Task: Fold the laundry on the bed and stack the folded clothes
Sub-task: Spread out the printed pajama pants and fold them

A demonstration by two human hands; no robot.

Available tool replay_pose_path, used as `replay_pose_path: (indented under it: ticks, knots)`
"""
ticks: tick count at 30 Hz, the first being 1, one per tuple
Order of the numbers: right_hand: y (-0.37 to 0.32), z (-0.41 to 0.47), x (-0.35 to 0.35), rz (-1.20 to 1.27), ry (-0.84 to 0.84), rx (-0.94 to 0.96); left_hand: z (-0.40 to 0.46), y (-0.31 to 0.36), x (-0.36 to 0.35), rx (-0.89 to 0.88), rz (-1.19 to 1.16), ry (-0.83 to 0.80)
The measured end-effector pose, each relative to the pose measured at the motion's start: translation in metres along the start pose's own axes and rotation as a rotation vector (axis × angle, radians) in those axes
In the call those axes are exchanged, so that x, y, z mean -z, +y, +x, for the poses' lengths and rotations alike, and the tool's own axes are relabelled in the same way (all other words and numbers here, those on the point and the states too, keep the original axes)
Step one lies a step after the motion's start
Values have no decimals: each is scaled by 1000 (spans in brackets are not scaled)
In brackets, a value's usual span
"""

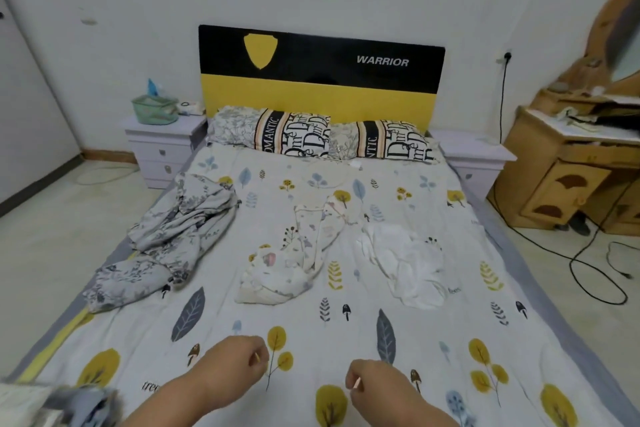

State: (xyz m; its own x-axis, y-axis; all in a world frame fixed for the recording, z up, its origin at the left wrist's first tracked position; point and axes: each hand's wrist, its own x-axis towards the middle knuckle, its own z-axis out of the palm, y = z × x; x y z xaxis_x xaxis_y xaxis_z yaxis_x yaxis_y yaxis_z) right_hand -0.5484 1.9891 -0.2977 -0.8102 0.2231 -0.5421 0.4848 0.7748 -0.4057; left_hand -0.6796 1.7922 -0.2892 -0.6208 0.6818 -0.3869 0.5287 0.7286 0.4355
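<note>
Filling most of the view, a bed [311, 340] with a pale sheet printed in yellow trees and grey leaves stretched from a black-and-yellow headboard [322, 76] lettered WARRIOR toward the person wearing the camera. A wooden dressing table [568, 163] stood at the right edge of the room, with a black cable [588, 274] looping over the floor beside it, and a white nightstand [162, 149] flanked the bed on the left, carrying a green basket [154, 109]. Two patterned pillows [322, 139] leaned against the headboard. Three unfolded pieces of laundry lay well apart across the middle of the mattress: a crumpled grey floral garment [166, 239] near the left edge, a cream printed garment [294, 260] bunched at the centre, and a rumpled white garment [405, 263] to the right. A blurred heap of grey and white cloth [65, 406] showed at the lower left corner, too indistinct to tell whether it was folded. Both bare forearms reached over the foot of the bed, clear of the laundry. The left hand [235, 366] had its fingers curled inward around nothing visible, and the right hand [375, 385] was likewise loosely curled and empty, the two hands held near each other above the sheet.
</note>
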Motion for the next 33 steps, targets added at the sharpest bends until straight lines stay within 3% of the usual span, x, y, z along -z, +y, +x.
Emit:
replay_pose_path:
  ticks: [12, 24, 30, 33]
  knots:
    - [39, 160, 9, -215, 71, 3, 141, -51, -40, 196, 106, 83]
    - [24, 348, -43, -371, 229, 189, 299, -156, -87, 294, 236, 141]
    - [18, 419, -67, -471, 235, 250, 357, -190, -119, 316, 250, -49]
    - [20, 439, -87, -437, 213, 198, 363, -198, -130, 267, 275, 2]
